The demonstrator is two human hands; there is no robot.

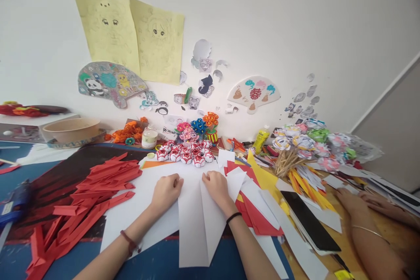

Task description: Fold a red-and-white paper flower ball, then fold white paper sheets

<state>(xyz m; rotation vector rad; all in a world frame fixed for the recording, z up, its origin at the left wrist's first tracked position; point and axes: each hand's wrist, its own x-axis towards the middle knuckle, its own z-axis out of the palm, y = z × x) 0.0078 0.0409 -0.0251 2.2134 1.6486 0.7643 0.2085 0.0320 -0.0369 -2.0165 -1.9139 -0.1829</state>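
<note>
A creased sheet of white paper [193, 232] lies between my hands, its near end reaching over the blue table edge. My left hand [167, 190] has its fingers curled at the sheet's upper left side. My right hand [215, 186] is closed on the sheet's upper right part, thumb and fingers pinched together. More white paper [131, 218] lies flat beneath. Just beyond my hands sit several red-and-white folded paper flowers [186, 155]. Folded red paper strips [95, 197] are piled to the left.
A phone [310, 221] and loose red, yellow and white paper lie on the right. Another person's hands [351, 199] rest at the far right. A glue gun [16, 203] is at the far left. Paper flowers on sticks [295, 144] lie at the back right.
</note>
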